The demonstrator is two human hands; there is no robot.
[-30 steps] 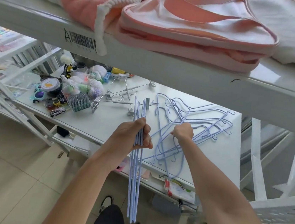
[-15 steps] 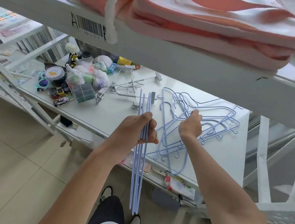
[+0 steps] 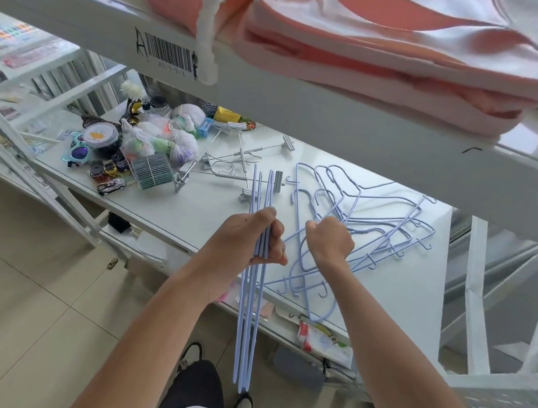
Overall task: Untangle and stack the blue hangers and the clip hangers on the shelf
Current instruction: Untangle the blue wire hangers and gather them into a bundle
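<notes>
My left hand (image 3: 250, 235) grips a bundle of several blue hangers (image 3: 247, 320) held edge-on, hanging down past the shelf's front edge. My right hand (image 3: 329, 241) is curled round a wire of the tangled pile of blue hangers (image 3: 383, 224) lying on the white shelf (image 3: 185, 214). One hanger of that pile droops over the front edge. Several metal clip hangers (image 3: 235, 162) lie loose on the shelf behind my left hand.
Toy cars, sunglasses (image 3: 79, 151), a round tin (image 3: 101, 137), bagged items and a comb-like pack crowd the shelf's left. An upper shelf (image 3: 306, 106) with pink bags (image 3: 398, 50) overhangs. White rack frames (image 3: 483, 298) stand at right. Tiled floor lies below.
My right hand has drawn back toward me and closed into a fist on a hanger wire in the pile. The left hand keeps its bundle, nearly still.
</notes>
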